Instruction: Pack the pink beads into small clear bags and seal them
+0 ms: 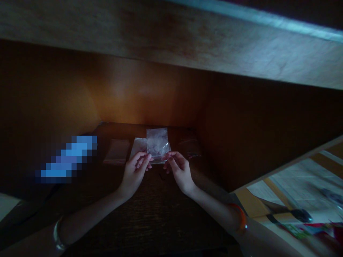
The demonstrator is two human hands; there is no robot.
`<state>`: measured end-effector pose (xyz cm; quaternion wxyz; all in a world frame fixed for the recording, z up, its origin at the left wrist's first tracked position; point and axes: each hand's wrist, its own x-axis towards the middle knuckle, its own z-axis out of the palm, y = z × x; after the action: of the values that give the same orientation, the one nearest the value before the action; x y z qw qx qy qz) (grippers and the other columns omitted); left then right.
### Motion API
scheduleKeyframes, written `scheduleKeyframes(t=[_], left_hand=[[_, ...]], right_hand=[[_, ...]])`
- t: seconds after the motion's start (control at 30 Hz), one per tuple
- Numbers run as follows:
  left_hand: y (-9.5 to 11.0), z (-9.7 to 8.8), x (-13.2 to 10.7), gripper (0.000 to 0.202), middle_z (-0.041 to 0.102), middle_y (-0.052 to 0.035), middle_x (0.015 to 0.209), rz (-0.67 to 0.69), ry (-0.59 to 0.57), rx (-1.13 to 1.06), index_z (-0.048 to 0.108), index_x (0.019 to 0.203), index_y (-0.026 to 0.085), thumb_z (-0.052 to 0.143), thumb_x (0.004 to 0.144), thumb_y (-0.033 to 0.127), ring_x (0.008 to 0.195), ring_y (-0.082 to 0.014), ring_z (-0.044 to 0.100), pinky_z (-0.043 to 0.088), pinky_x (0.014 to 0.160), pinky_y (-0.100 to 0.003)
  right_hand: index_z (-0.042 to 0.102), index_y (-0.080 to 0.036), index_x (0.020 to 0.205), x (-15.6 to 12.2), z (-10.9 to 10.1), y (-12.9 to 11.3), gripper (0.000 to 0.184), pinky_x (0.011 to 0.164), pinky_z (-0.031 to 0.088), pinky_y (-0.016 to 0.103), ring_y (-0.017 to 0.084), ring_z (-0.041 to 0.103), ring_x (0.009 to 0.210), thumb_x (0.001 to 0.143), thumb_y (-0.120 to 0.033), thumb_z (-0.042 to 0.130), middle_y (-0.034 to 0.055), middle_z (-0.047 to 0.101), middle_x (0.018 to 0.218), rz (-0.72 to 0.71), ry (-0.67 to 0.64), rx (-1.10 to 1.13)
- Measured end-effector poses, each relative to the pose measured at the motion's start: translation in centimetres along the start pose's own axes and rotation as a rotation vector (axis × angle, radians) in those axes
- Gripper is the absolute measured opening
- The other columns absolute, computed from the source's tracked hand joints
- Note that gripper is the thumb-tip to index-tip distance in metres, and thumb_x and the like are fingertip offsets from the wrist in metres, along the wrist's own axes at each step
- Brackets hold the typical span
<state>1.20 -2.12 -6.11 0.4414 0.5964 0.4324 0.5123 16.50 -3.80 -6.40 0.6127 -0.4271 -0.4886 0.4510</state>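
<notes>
Between my two hands a small clear plastic bag (157, 140) is held up by its near edge. My left hand (136, 171) pinches its left corner between thumb and fingers. At the right corner, my right hand (180, 170) has the same kind of pinch. Behind and beneath it, more clear plastic bags (137, 146) lie on the dark wooden surface (150, 221). To the left lies a flat, pinkish packet or stack (117, 151). Another clear bag (190, 148) lies to the right, with a small reddish thing in it too dim to make out.
Wooden panels (150, 92) enclose the surface at the back and both sides. A thick board edge (171, 43) runs across above my hands. At left a blurred-out bright blue screen (69, 159) stands. Beyond the right panel, colourful items (302, 230) show.
</notes>
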Motion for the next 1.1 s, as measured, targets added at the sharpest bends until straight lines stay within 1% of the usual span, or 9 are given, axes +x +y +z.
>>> scheduleKeyframes(t=[0.17, 0.3, 0.43, 0.53, 0.63, 0.73, 0.83, 0.97, 1.1], left_hand=[[0.5, 0.33, -0.3, 0.018, 0.061, 0.0004, 0.068, -0.018, -0.059, -0.017, 0.058, 0.082, 0.017, 0.055, 0.082, 0.035, 0.062, -0.0123, 0.058, 0.047, 0.059, -0.023], [0.5, 0.26, -0.38, 0.018, 0.059, 0.0013, 0.063, -0.003, -0.055, 0.027, 0.059, 0.082, 0.017, 0.057, 0.08, 0.034, 0.061, -0.013, 0.058, 0.047, 0.06, -0.023], [0.31, 0.05, -0.27, 0.018, 0.058, 0.0015, 0.061, 0.003, -0.028, 0.056, 0.06, 0.08, 0.017, 0.057, 0.08, 0.034, 0.059, -0.0126, 0.057, 0.046, 0.058, -0.022], [0.23, -0.01, -0.27, 0.018, 0.057, 0.0017, 0.061, 0.011, -0.035, 0.061, 0.06, 0.08, 0.017, 0.056, 0.081, 0.034, 0.059, -0.0124, 0.057, 0.046, 0.058, -0.022], [0.33, 0.07, -0.36, 0.017, 0.058, 0.0014, 0.063, -0.001, -0.046, 0.035, 0.06, 0.08, 0.017, 0.057, 0.08, 0.034, 0.06, -0.0124, 0.058, 0.047, 0.058, -0.022], [0.61, 0.24, -0.5, 0.016, 0.063, -0.0008, 0.07, -0.026, -0.077, -0.022, 0.06, 0.082, 0.018, 0.059, 0.079, 0.033, 0.063, -0.0126, 0.059, 0.049, 0.059, -0.022], [0.82, 0.37, -0.6, 0.015, 0.066, -0.0026, 0.076, -0.032, -0.109, -0.042, 0.062, 0.083, 0.018, 0.06, 0.077, 0.032, 0.065, -0.0137, 0.061, 0.051, 0.06, -0.024], [0.72, 0.33, -0.6, 0.013, 0.065, -0.0015, 0.071, 0.012, -0.069, 0.021, 0.063, 0.08, 0.017, 0.061, 0.076, 0.03, 0.063, -0.0136, 0.06, 0.051, 0.061, -0.024], [0.49, 0.26, -0.56, 0.013, 0.065, -0.0014, 0.071, 0.021, -0.053, 0.05, 0.063, 0.08, 0.018, 0.061, 0.076, 0.03, 0.061, -0.0133, 0.06, 0.051, 0.06, -0.024]], right_hand=[[0.055, -0.018, 0.081, -0.06, 0.07, -0.2, 0.022, 0.044, 0.036, 0.02, 0.008, 0.045, 0.049, 0.081, -0.039, 0.057, -0.0026, 0.052, 0.061, -0.018, 0.015, -0.091], [0.057, -0.018, 0.08, -0.32, 0.29, -0.51, 0.022, 0.046, 0.038, 0.021, 0.009, 0.046, 0.05, 0.081, -0.04, 0.056, -0.002, 0.052, 0.061, -0.018, 0.008, -0.136], [0.059, -0.019, 0.08, -0.49, 0.31, -0.62, 0.018, 0.051, 0.041, 0.022, 0.01, 0.05, 0.055, 0.078, -0.037, 0.061, -0.0006, 0.057, 0.068, -0.032, -0.012, -0.142], [0.061, -0.019, 0.081, -0.4, 0.19, -0.45, 0.015, 0.053, 0.041, 0.023, 0.01, 0.051, 0.059, 0.078, -0.034, 0.061, 0.0007, 0.058, 0.076, -0.049, -0.034, -0.172], [0.061, -0.019, 0.08, -0.22, 0.03, -0.2, 0.013, 0.056, 0.042, 0.023, 0.011, 0.051, 0.061, 0.079, -0.032, 0.059, 0.001, 0.057, 0.078, -0.07, -0.032, -0.195], [0.061, -0.019, 0.08, -0.17, -0.02, -0.13, 0.013, 0.055, 0.041, 0.023, 0.011, 0.051, 0.059, 0.079, -0.032, 0.059, -0.0001, 0.056, 0.074, -0.072, -0.015, -0.205], [0.061, -0.019, 0.079, -0.31, 0.06, -0.24, 0.013, 0.057, 0.042, 0.024, 0.011, 0.051, 0.06, 0.079, -0.032, 0.059, 0.0, 0.058, 0.073, -0.067, -0.04, -0.205], [0.063, -0.02, 0.079, -0.47, 0.18, -0.4, 0.011, 0.062, 0.044, 0.026, 0.012, 0.053, 0.063, 0.078, -0.031, 0.061, 0.0003, 0.059, 0.073, -0.067, -0.072, -0.196], [0.064, -0.02, 0.079, -0.39, 0.13, -0.3, 0.01, 0.062, 0.045, 0.026, 0.012, 0.053, 0.063, 0.077, -0.03, 0.063, 0.0, 0.06, 0.072, -0.053, -0.103, -0.2]])
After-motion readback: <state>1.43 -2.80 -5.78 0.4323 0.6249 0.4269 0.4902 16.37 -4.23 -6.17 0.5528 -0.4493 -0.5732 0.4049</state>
